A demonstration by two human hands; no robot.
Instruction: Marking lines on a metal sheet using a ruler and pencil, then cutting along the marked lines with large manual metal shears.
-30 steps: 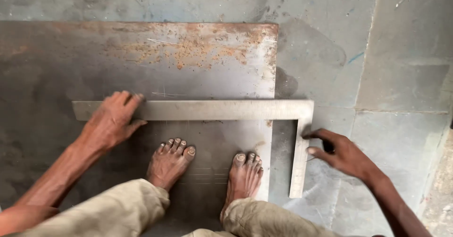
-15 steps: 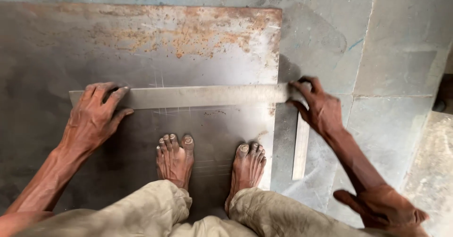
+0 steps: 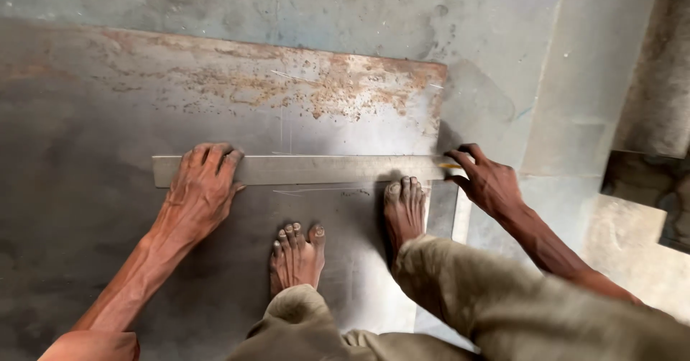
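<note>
Long grey metal L-shaped ruler (image 3: pixel 316 169) lies flat across the big rusty grey metal sheet (image 3: pixel 108 102) on the floor. Left hand (image 3: pixel 201 188) presses open and flat on its left part. Right hand (image 3: pixel 485 181) pinches its corner at the sheet's edge. Two bare feet (image 3: pixel 296 257) stand on the sheet just below.

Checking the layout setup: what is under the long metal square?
The square lies flat on a rusty steel sheet. The left hand presses on it, hiding that stretch; the right hand covers its corner.
</note>
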